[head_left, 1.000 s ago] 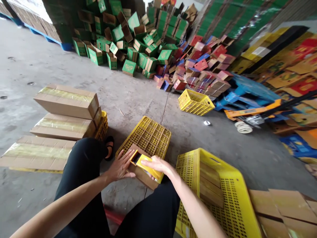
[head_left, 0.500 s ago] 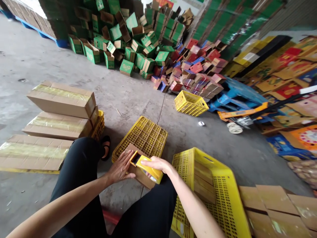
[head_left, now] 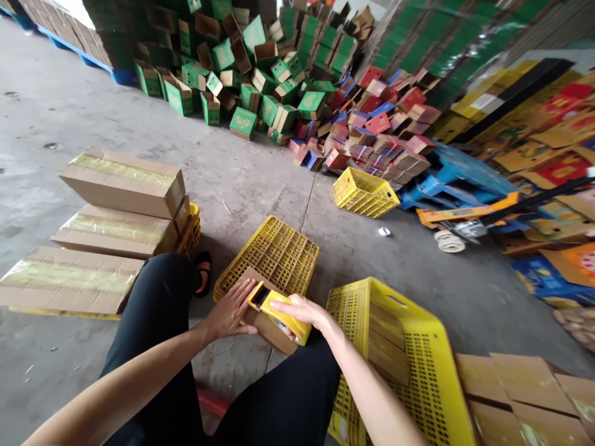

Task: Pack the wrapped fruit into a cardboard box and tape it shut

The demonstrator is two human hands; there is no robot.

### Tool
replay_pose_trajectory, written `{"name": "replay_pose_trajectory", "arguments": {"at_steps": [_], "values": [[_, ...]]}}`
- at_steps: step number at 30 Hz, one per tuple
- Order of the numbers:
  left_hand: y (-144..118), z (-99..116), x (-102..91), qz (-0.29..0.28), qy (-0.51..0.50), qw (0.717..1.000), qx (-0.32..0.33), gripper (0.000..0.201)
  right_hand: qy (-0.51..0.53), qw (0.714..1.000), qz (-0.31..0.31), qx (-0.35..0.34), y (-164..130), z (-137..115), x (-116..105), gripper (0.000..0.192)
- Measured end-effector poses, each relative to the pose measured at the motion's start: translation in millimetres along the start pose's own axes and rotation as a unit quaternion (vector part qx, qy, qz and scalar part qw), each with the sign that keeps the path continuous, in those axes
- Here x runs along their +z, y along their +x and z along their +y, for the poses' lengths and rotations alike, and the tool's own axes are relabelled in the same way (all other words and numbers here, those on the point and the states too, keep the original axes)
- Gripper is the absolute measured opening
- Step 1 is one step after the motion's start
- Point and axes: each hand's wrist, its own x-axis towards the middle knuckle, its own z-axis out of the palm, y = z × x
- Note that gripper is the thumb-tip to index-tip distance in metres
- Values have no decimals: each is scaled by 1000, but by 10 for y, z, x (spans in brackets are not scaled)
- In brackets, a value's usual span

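Note:
My right hand (head_left: pixel 303 311) grips a yellow tape dispenser (head_left: pixel 289 321) from above, fingers wrapped over its body. The dispenser's dark front end points left and rests on a small brown cardboard box (head_left: pixel 266 330). Flat on the box's left side lies my left hand (head_left: pixel 231 314), fingers stretched out, with the fingertips close to the dispenser's front. Beneath and beyond the box is a yellow plastic crate (head_left: pixel 290 251), turned bottom up between my knees. The underside of the dispenser is hidden.
Long taped boxes (head_left: pixel 123 186) are stacked on yellow crates at left. A yellow crate (head_left: pixel 430 371) holding folded cardboard stands at right, beside more boxes (head_left: pixel 530 384). Farther off are another yellow crate (head_left: pixel 365 193), a pallet jack (head_left: pixel 469 214) and heaps of green cartons (head_left: pixel 242 122).
The whole scene has shifted slightly to the right in view as my head turned. My hands, the tape dispenser and the box keep nearly the same positions relative to each other.

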Motion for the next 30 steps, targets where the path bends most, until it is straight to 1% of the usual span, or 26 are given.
{"name": "replay_pose_trajectory", "arguments": {"at_steps": [5, 11, 14, 16, 20, 23, 26, 28, 30], "values": [[-3, -17, 7, -22, 14, 1000, -2, 122, -13, 1000, -12, -1, -91, 77, -56, 41], [-14, 15, -4, -15, 30, 999, -3, 120, -14, 1000, -3, -5, -170, 140, -74, 40], [-20, 63, -7, -6, 33, 999, -3, 119, -11, 1000, 16, -6, -194, 139, -46, 40], [-14, 114, -8, 0, 31, 1000, -4, 119, -9, 1000, 18, 2, -209, 133, -21, 40], [32, 213, -17, -18, 5, 1000, 19, 115, -6, 1000, 15, 3, -226, 111, 20, 41], [69, 237, -22, -19, -3, 1000, 18, 110, -47, 998, 52, 3, -215, 92, 16, 41], [85, 225, -26, -20, -1, 1000, 24, 111, -123, 988, 90, -7, -179, 87, -13, 44], [88, 218, -36, -24, -1, 999, 23, 109, -163, 981, 102, -23, -152, 100, -32, 46], [94, 219, -53, -25, -4, 999, 19, 108, -179, 977, 107, -36, -135, 123, -42, 44]]}}
